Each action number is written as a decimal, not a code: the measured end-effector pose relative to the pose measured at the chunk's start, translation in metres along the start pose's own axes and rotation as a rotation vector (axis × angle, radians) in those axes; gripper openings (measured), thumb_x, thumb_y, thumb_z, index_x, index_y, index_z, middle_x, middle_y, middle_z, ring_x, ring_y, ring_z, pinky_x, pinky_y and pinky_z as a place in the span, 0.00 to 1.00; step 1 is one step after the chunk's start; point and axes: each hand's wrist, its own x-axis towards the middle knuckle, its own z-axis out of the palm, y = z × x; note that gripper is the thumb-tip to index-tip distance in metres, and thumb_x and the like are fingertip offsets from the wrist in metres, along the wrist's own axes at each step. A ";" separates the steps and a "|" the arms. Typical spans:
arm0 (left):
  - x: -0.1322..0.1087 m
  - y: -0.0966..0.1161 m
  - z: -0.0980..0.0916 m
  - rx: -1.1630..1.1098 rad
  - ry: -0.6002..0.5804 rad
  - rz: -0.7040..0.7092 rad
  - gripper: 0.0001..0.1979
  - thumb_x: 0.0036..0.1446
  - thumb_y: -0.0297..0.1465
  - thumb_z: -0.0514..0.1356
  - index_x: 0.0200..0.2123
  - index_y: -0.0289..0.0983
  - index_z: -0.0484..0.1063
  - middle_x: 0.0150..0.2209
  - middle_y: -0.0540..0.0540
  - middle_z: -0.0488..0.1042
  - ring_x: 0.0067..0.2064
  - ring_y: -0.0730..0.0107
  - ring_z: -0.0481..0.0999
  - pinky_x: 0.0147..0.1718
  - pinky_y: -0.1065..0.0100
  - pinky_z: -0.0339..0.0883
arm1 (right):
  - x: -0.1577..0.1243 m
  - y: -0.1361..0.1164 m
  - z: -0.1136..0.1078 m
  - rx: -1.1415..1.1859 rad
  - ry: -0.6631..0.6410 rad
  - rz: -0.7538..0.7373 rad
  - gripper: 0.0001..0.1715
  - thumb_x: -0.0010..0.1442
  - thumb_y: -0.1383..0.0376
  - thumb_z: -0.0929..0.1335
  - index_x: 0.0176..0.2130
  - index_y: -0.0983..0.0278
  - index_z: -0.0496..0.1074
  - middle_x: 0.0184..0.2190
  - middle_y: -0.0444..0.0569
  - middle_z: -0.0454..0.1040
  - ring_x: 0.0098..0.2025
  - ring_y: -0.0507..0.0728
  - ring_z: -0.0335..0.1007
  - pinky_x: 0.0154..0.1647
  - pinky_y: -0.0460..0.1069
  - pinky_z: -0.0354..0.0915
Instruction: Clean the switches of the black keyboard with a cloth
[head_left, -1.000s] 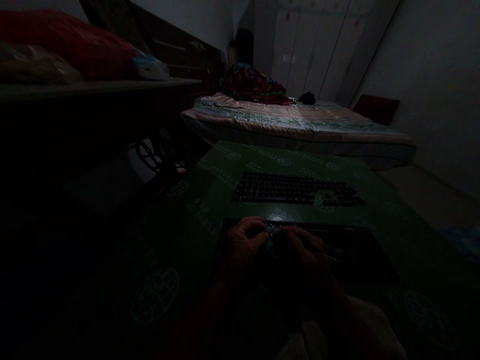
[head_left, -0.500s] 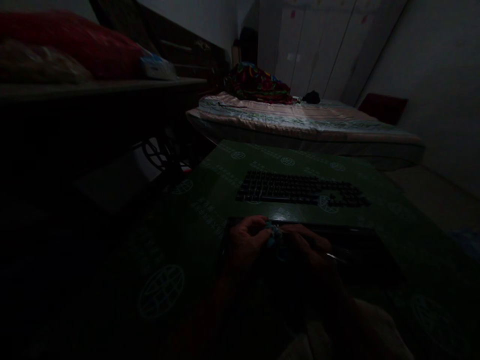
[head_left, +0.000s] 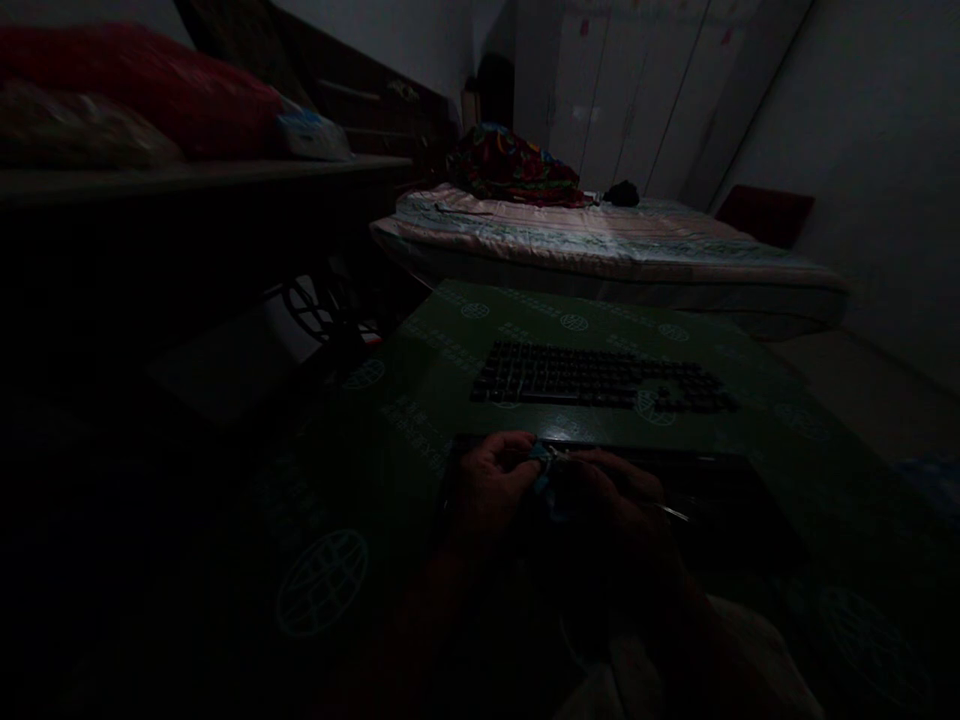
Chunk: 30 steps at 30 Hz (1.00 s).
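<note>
My left hand (head_left: 487, 485) is closed, with thumb and forefinger pinching a small blue-green piece that looks like cloth (head_left: 541, 462). Opposite it, my right hand (head_left: 626, 505) has its fingers bent together, the tips meeting the cloth and a small pale bit beside it. A thin shiny metal tool (head_left: 673, 513) sticks out from behind the right hand; its kind is too dark to make out. Beneath both hands lies a long black board (head_left: 742, 500). Beyond it, black keycaps (head_left: 555, 375) are spread in keyboard rows, with a gap toward the right.
The hands work over a green table (head_left: 420, 345) printed with white globes and lettering. Behind it stands a bed (head_left: 637, 235) with a dark patterned blanket (head_left: 517, 170). A shelf (head_left: 225, 175) at left bears a red bag (head_left: 165, 85). The room is very dim.
The fingers have shifted slightly at the blue-green cloth, and more of it and the pale bit shows between them. The metal tool has tilted a little. Keycaps and board stay put.
</note>
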 end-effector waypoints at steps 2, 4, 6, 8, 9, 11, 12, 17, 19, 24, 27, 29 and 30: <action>0.001 0.000 0.000 -0.001 0.001 -0.001 0.11 0.38 0.32 0.64 0.30 0.35 0.73 0.36 0.45 0.77 0.35 0.66 0.76 0.35 0.68 0.68 | -0.001 -0.002 0.000 -0.009 0.001 0.008 0.12 0.55 0.57 0.68 0.35 0.60 0.77 0.34 0.47 0.79 0.35 0.56 0.73 0.34 0.47 0.67; 0.001 0.000 0.000 -0.009 -0.001 -0.010 0.11 0.38 0.33 0.65 0.28 0.35 0.73 0.38 0.44 0.76 0.36 0.66 0.76 0.36 0.67 0.68 | -0.001 -0.005 0.000 -0.016 0.009 0.014 0.12 0.55 0.57 0.68 0.35 0.61 0.77 0.33 0.47 0.79 0.35 0.56 0.73 0.35 0.47 0.67; 0.001 0.001 0.000 -0.032 -0.015 -0.039 0.12 0.37 0.34 0.66 0.27 0.35 0.72 0.39 0.43 0.76 0.36 0.65 0.76 0.36 0.66 0.68 | -0.002 -0.008 0.001 -0.019 0.017 0.013 0.12 0.55 0.57 0.68 0.34 0.61 0.77 0.33 0.47 0.79 0.35 0.56 0.74 0.35 0.47 0.67; 0.000 0.003 0.000 -0.070 -0.034 -0.080 0.13 0.37 0.35 0.66 0.28 0.34 0.73 0.40 0.42 0.76 0.37 0.64 0.76 0.37 0.65 0.68 | -0.002 -0.010 0.001 -0.022 0.010 0.012 0.12 0.55 0.57 0.68 0.34 0.61 0.77 0.33 0.47 0.79 0.36 0.56 0.74 0.37 0.47 0.68; 0.000 0.004 0.000 -0.087 -0.050 -0.099 0.13 0.37 0.35 0.66 0.27 0.34 0.73 0.40 0.42 0.76 0.37 0.63 0.76 0.37 0.65 0.68 | -0.002 -0.010 0.001 -0.019 0.007 0.007 0.12 0.55 0.57 0.68 0.34 0.60 0.77 0.34 0.47 0.79 0.36 0.56 0.74 0.37 0.47 0.68; -0.002 0.007 0.001 -0.110 -0.082 -0.125 0.12 0.36 0.34 0.66 0.26 0.34 0.73 0.41 0.42 0.76 0.38 0.62 0.76 0.38 0.65 0.68 | -0.001 -0.010 0.000 -0.017 0.005 0.002 0.12 0.54 0.57 0.68 0.34 0.60 0.78 0.34 0.46 0.79 0.36 0.56 0.74 0.36 0.47 0.68; -0.002 0.008 0.000 -0.113 -0.093 -0.128 0.11 0.36 0.33 0.66 0.26 0.34 0.74 0.41 0.42 0.76 0.39 0.62 0.75 0.39 0.64 0.68 | -0.001 -0.010 0.000 -0.014 0.005 -0.001 0.11 0.54 0.57 0.68 0.34 0.60 0.78 0.33 0.46 0.79 0.35 0.56 0.74 0.36 0.47 0.68; -0.004 0.010 -0.002 -0.060 -0.161 -0.090 0.08 0.38 0.32 0.65 0.25 0.35 0.77 0.45 0.41 0.75 0.44 0.59 0.74 0.43 0.63 0.67 | -0.002 -0.008 0.001 0.016 0.015 0.019 0.11 0.54 0.58 0.69 0.34 0.60 0.78 0.33 0.46 0.79 0.35 0.56 0.74 0.35 0.46 0.68; -0.004 0.010 -0.003 -0.029 -0.186 -0.067 0.08 0.38 0.32 0.65 0.26 0.36 0.78 0.45 0.41 0.75 0.45 0.58 0.74 0.45 0.61 0.66 | -0.003 -0.008 0.001 0.021 0.020 0.032 0.11 0.54 0.58 0.69 0.34 0.60 0.78 0.33 0.46 0.79 0.35 0.56 0.74 0.34 0.46 0.68; -0.003 0.008 -0.003 -0.029 -0.176 -0.044 0.05 0.39 0.30 0.63 0.24 0.36 0.77 0.44 0.41 0.76 0.45 0.58 0.74 0.46 0.61 0.65 | -0.002 -0.007 0.002 0.011 0.043 0.038 0.12 0.53 0.56 0.69 0.34 0.60 0.78 0.34 0.47 0.79 0.36 0.57 0.73 0.35 0.47 0.68; -0.002 0.006 -0.002 -0.059 -0.156 -0.076 0.05 0.40 0.30 0.62 0.23 0.35 0.76 0.43 0.41 0.76 0.44 0.59 0.74 0.44 0.62 0.66 | -0.001 -0.006 0.002 0.014 0.051 0.049 0.14 0.53 0.55 0.68 0.34 0.61 0.78 0.33 0.47 0.79 0.36 0.57 0.73 0.35 0.48 0.67; -0.001 0.004 -0.002 -0.060 -0.163 -0.094 0.06 0.41 0.31 0.62 0.26 0.35 0.76 0.43 0.41 0.76 0.43 0.59 0.75 0.42 0.62 0.67 | -0.001 -0.004 0.002 0.025 0.054 0.064 0.15 0.53 0.55 0.68 0.35 0.62 0.77 0.33 0.47 0.78 0.35 0.58 0.73 0.35 0.48 0.67; -0.001 0.003 -0.002 -0.059 -0.167 -0.098 0.07 0.41 0.31 0.62 0.27 0.35 0.76 0.43 0.41 0.76 0.42 0.59 0.75 0.42 0.62 0.67 | -0.001 -0.003 0.002 0.030 0.054 0.074 0.15 0.53 0.54 0.68 0.35 0.62 0.77 0.32 0.47 0.78 0.35 0.57 0.73 0.34 0.48 0.67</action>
